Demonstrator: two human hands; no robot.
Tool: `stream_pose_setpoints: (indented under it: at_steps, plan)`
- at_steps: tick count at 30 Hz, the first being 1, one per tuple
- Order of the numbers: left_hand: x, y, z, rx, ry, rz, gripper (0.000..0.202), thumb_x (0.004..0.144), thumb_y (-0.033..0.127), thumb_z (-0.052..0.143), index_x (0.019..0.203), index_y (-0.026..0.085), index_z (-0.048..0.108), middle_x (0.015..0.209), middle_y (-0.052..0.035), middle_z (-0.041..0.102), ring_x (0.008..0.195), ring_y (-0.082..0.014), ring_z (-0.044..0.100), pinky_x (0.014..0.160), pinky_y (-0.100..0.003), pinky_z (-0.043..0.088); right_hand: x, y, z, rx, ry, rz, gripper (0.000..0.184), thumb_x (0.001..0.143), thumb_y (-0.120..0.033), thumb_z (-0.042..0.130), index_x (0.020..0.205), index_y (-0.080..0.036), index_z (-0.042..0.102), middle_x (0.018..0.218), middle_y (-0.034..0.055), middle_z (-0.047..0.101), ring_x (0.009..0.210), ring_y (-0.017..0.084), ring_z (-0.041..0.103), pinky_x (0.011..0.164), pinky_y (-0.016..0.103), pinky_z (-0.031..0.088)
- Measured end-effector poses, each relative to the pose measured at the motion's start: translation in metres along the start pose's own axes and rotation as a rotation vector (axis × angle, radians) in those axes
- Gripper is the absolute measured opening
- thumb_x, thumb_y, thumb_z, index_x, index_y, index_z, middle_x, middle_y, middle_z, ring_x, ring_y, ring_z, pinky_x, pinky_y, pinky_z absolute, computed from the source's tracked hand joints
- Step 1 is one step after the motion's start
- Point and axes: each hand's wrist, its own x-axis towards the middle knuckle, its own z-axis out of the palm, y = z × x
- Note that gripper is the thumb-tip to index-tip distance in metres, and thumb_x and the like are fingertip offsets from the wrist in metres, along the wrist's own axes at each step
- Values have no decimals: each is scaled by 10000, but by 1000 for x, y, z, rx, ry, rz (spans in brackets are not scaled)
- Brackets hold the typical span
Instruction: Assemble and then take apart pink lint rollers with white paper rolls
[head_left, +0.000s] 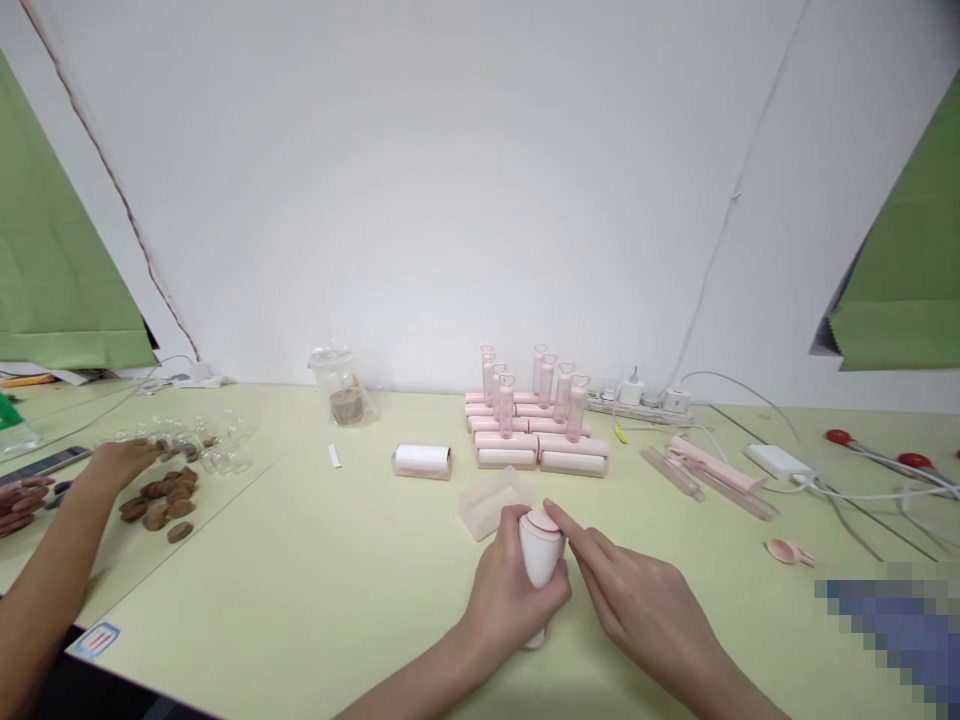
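My left hand [510, 585] is wrapped round a white lint roller [540, 560] with a pink end cap, held upright near the table's front edge. The index finger of my right hand [637, 590] presses against the cap's rim, its other fingers bent close beside the roll and the thumb hidden. Just behind my hands lies a translucent pale pink cover [491, 500]. Further back, several pink lint rollers [574, 455] lie in rows with their clear-pink handles pointing up. A loose white roll [422, 461] lies to their left.
At left, another person's arm [67, 560] reaches among brown discs [169, 495] and clear plastic pieces [217, 440]. A bagged cup [341, 385] stands by the wall. At right are pink handle parts [712, 470], a power strip [645, 408], cables, a white adapter [780, 462] and a pink scoop [787, 552].
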Motion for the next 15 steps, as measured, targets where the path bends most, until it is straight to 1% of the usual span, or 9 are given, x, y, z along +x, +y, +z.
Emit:
stream_pose_setpoints:
  at_steps: [2, 5, 8, 11, 13, 15]
  plan:
    - [3, 0, 2, -52, 14, 8, 250, 738, 237, 488, 950, 223, 357, 743, 14, 551, 641, -151, 528, 549, -231, 371, -1, 1, 4, -8, -3, 12, 535, 813, -73, 215, 1332, -203, 213, 617, -19, 584, 390, 130, 529, 345, 214, 283]
    - [8, 3, 5, -153, 36, 3, 224, 743, 242, 495, 917, 223, 355, 731, 25, 541, 625, -135, 521, 565, -224, 389, -2, 4, 11, 13, -4, 54, 525, 810, -75, 226, 1319, -202, 229, 660, -6, 617, 411, 137, 555, 353, 215, 315]
    - [14, 6, 11, -302, 71, -39, 228, 737, 255, 517, 895, 218, 357, 753, 20, 531, 656, -130, 529, 593, -221, 413, -1, 11, 15, 34, -6, 101, 498, 823, -99, 224, 1309, -203, 257, 706, 13, 648, 428, 143, 576, 354, 213, 330]
    - [21, 10, 19, -447, 116, -90, 250, 708, 264, 555, 863, 213, 366, 744, 20, 504, 674, -130, 521, 593, -217, 425, 3, 19, 15, 47, -5, 164, 445, 853, -148, 216, 1285, -191, 314, 757, 37, 670, 466, 156, 600, 372, 221, 357]
    - [25, 10, 25, -508, 124, -120, 267, 684, 273, 580, 846, 212, 377, 717, 26, 496, 662, -130, 518, 578, -217, 427, 5, 24, 13, 47, -42, 200, 422, 863, -168, 219, 1256, -191, 371, 788, 46, 678, 509, 164, 618, 392, 222, 371]
    - [29, 9, 30, -558, 135, -147, 284, 668, 286, 597, 839, 211, 382, 703, 28, 502, 655, -134, 528, 571, -222, 432, 7, 29, 10, 37, -116, 226, 412, 860, -180, 239, 1234, -202, 410, 814, 44, 682, 545, 170, 630, 408, 222, 377]
